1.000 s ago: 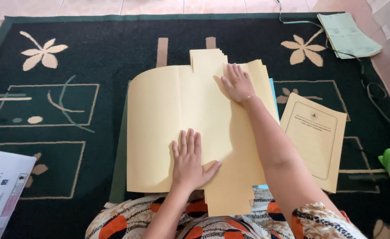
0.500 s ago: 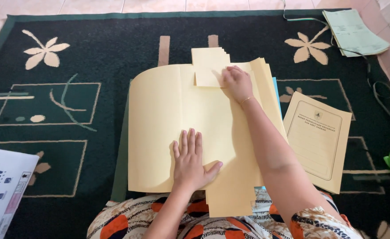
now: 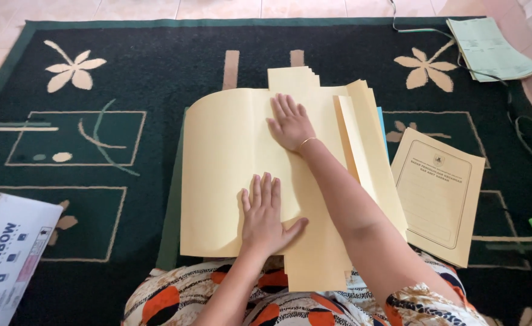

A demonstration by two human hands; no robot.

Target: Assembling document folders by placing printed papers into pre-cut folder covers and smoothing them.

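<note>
While both flat, spread hands, left hand (image 3: 266, 214) and right hand (image 3: 290, 124), press it, the yellow paper stack (image 3: 230, 169) lies lengthwise away.

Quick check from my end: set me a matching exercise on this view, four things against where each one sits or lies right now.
Things:
1. left hand
2. right hand
3. green papers
4. printed yellow folder

Places:
A. top right corner of the carpet, beside a cable
B. flat on the near part of the folded yellow sheet
C. on the carpet to the right of the yellow stack
D. flat on the far part of the yellow sheet, a thin bracelet at the wrist

Pairs: 1-B, 2-D, 3-A, 4-C
</note>
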